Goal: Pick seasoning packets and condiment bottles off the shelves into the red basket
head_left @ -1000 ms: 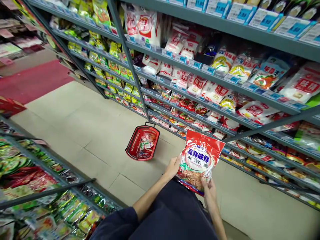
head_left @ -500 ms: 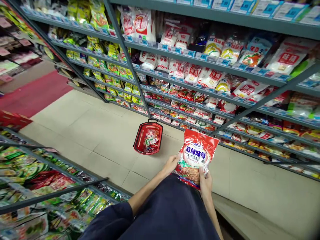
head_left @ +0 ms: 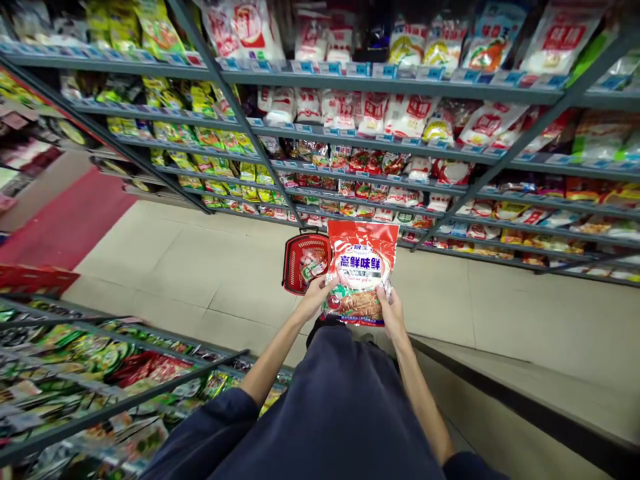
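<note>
Between both hands, in front of my body, is a red and white seasoning packet (head_left: 361,270) with purple lettering and a food picture on its lower part. My left hand (head_left: 320,293) grips its left edge, with the thumb on the front. On the lower right edge my right hand (head_left: 391,308) is closed in the same way; the fingers behind the packet are hidden. Beyond the left hand, a red shopping basket (head_left: 295,267) with black handles stands on the floor, partly covered by the packet. Some packaged goods (head_left: 313,263) lie in it.
Ahead runs a long shelf rack (head_left: 350,137) filled with bagged seasonings and price tags. Another rack of green packets (head_left: 95,360) stands at the lower left. Pale floor tiles (head_left: 200,247) lie between them, and a red floor strip (head_left: 83,213) is at the far left.
The packet, held in both hands, has shifted left and up in the view and now overlaps the basket's right side. My view has tilted, so the shelves sit higher.
</note>
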{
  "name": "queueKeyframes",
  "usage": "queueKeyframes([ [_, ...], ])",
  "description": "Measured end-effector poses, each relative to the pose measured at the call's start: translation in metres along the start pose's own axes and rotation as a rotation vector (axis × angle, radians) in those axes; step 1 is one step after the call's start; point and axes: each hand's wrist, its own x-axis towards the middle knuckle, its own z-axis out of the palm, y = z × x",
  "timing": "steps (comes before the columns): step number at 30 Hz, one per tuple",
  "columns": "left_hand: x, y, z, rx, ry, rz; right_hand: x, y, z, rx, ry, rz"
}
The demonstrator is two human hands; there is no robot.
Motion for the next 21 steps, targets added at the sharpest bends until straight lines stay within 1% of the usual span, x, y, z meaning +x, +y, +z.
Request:
queueKeyframes([
  [2,0.012,0.007,-0.026,0.058,0.052,0.092,0.004,-0.001,0.022,0.008,-0.048,0.036],
  [4,0.027,0.009,-0.056,0.093,0.162,0.176,0.01,0.002,0.049,-0.019,-0.083,0.074],
  [5,0.033,0.008,-0.072,0.108,0.232,0.194,0.014,0.005,0.063,-0.038,-0.095,0.085],
  [8,0.045,-0.002,-0.118,0.178,0.439,0.173,0.022,0.02,0.107,-0.111,-0.127,0.093],
  [11,0.04,-0.018,-0.158,0.242,0.639,0.148,0.025,0.036,0.148,-0.217,-0.178,0.105],
  [14,0.028,-0.03,-0.191,0.265,0.783,0.117,0.025,0.05,0.184,-0.323,-0.221,0.104],
  [16,0.021,-0.035,-0.209,0.271,0.849,0.106,0.027,0.055,0.204,-0.358,-0.267,0.092],
  [18,0.017,-0.035,-0.224,0.241,0.879,0.121,0.031,0.055,0.22,-0.367,-0.328,0.067],
  [19,0.016,-0.033,-0.23,0.186,0.873,0.142,0.034,0.053,0.227,-0.364,-0.356,0.05],
  [21,0.015,-0.028,-0.241,0.003,0.823,0.197,0.04,0.046,0.239,-0.356,-0.394,0.013],
])
